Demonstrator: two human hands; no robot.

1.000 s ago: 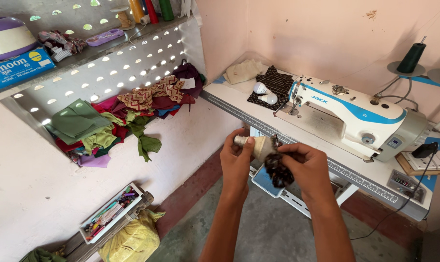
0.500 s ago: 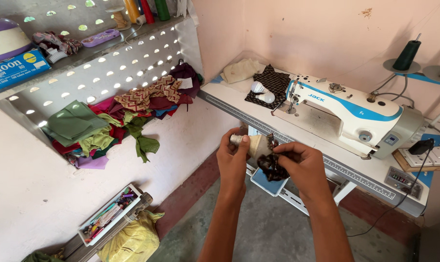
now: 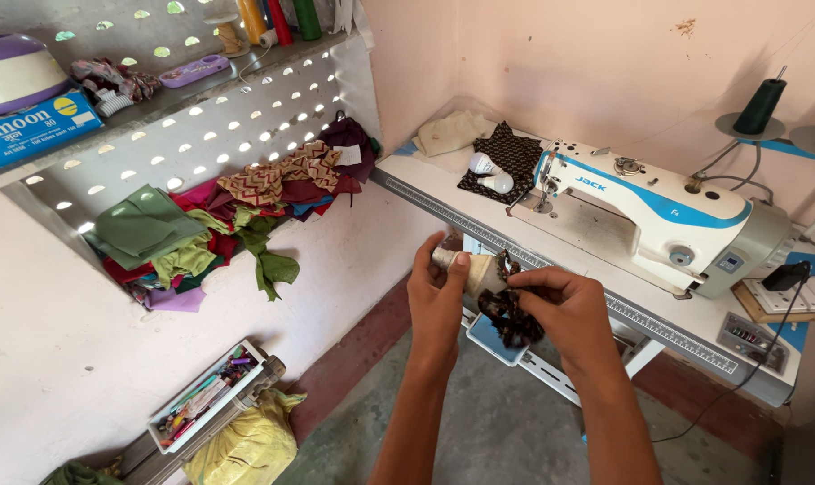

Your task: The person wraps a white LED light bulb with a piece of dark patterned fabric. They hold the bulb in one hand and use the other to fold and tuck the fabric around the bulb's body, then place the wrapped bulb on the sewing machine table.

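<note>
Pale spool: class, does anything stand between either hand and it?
Nothing visible does. The left hand already grips the pale spool directly. The right hand touches it too, though dark patterned trim bunches under those fingers.

Sewing machine (image 3: pixel 650 211) on desk (image 3: pixel 443 184), right. Bulbs (image 3: pixel 491 172) on cloth (image 3: pixel 508 153), left of machine. Fabric pile (image 3: pixel 219 224) on shelf, far left. Tray (image 3: pixel 208 407) on floor below.
</note>
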